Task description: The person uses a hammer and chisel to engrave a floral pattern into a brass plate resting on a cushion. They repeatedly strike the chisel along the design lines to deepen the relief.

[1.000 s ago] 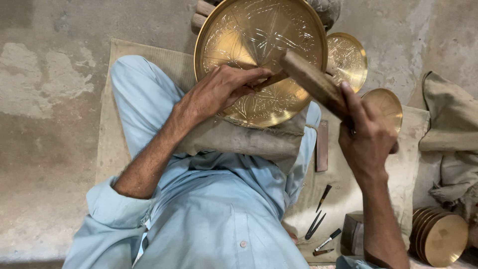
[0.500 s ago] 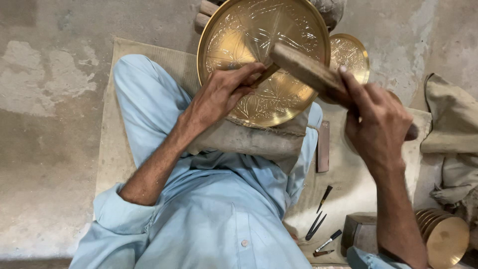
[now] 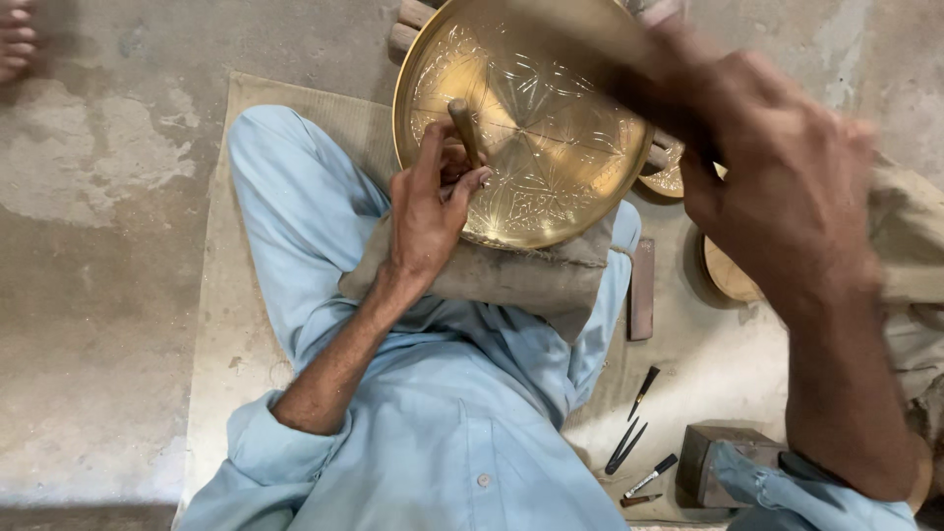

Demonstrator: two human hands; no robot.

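Spare chisels (image 3: 629,442) beside metal block (image 3: 710,462)

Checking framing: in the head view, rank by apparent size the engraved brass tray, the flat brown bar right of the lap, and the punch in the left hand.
1. Engraved brass tray, clearly largest.
2. Flat brown bar.
3. Punch, though the left hand hides part of it, so its rank below the bar is unsure.

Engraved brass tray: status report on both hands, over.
Left hand grips a short chisel on the round engraved brass tray. Right hand raised, blurred; what it holds unclear. Nothing blocking.
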